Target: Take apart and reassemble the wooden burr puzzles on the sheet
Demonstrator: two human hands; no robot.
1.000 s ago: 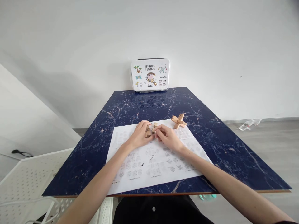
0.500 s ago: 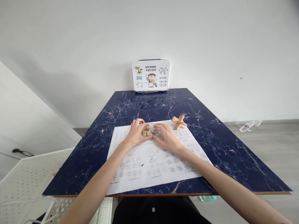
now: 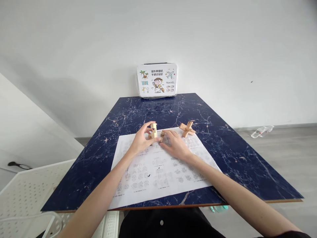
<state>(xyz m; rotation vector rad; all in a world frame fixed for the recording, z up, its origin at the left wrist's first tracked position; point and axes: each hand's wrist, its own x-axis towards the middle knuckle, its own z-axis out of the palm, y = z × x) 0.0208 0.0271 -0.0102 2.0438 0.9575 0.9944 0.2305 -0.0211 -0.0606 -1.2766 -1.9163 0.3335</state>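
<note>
My left hand (image 3: 141, 140) is closed around a notched wooden puzzle block (image 3: 154, 130), thumb at its lower end and fingers at its top and back. The block stands upright over the upper part of a printed sheet (image 3: 138, 195). Just to the right, my right hand (image 3: 175, 144) curls over a smaller wooden puzzle piece (image 3: 162, 135), mostly hidden by the fingers. Beyond that hand, an assembled wooden cross puzzle (image 3: 187, 129) rests at the sheet's upper right corner, touched by neither hand.
The sheet lies on a blue marbled table (image 3: 237, 172). A white case (image 3: 157, 81) with cartoon prints stands at the far edge against the wall. To the left is a white perforated rack (image 3: 27, 185). A clear plastic bottle (image 3: 262, 131) lies on the floor at right.
The left hand has turned its block from lying low to standing upright, and its fingers have shifted up. The right hand stays near the same spot. The whole view has shifted slightly.
</note>
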